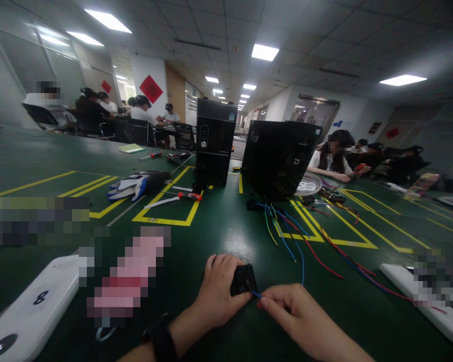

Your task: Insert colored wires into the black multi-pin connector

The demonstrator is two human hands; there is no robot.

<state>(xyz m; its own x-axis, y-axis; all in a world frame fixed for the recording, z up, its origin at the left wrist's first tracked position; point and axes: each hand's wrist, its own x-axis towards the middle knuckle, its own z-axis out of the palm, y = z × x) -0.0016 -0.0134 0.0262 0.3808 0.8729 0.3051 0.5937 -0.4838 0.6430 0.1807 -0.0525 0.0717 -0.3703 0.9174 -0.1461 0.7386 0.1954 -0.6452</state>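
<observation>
One black component point(250, 274), over green counter point(181, 251), gripped by left hand point(222, 287); one blue wire point(255, 293), pinched in right hand point(296, 311), at component's edge; step seemingly wire-fitting, next move likely needing steady alignment

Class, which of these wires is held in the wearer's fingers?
The right hand pinches the blue wire reaching the black part in the left hand; other wires, some also blue, lie apart.

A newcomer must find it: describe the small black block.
On the green table stands the narrower black computer. Nearer the camera, the left hand grips the small black block. Far smaller than the computer, it has at its edge a blue wire pinched by the right hand.
</observation>
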